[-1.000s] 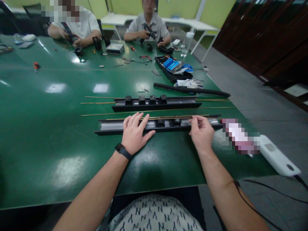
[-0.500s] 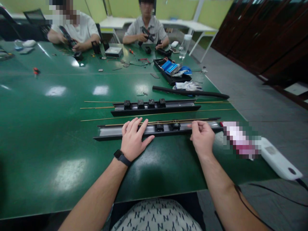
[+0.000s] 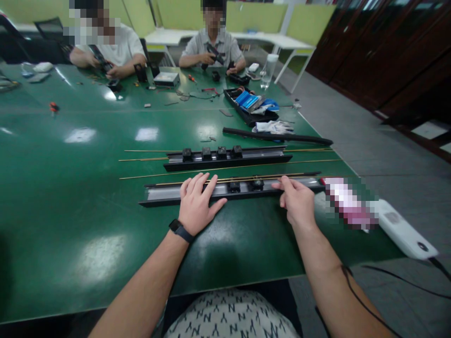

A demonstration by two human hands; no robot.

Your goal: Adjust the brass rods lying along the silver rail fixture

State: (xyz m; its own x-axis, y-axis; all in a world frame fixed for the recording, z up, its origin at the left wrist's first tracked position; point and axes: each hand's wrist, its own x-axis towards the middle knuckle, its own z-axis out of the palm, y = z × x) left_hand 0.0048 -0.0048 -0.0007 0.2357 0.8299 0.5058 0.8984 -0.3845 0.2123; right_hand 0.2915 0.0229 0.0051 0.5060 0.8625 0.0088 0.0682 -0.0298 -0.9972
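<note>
My left hand lies palm down across the nearer black channel rail, fingers spread. A thin brass rod runs lengthwise along that rail and passes by my left fingertips. At the rod's right part, my right hand is closed in a pinch on it; the exact contact is small and partly hidden. Between my hands, two small black blocks sit in the rail's grey trough. Behind it lies a second black rail bearing several similar black blocks, with brass rods sticking out at its ends.
Beyond the rails lie a long black strip, white gloves and a black tray with blue items. A blurred pink object and a white power strip are at right. Two people handle black parts across the green table.
My right fingers have shifted slightly, with the index finger now straighter along the rod. My left hand stays on the rail. The view has moved a little.
</note>
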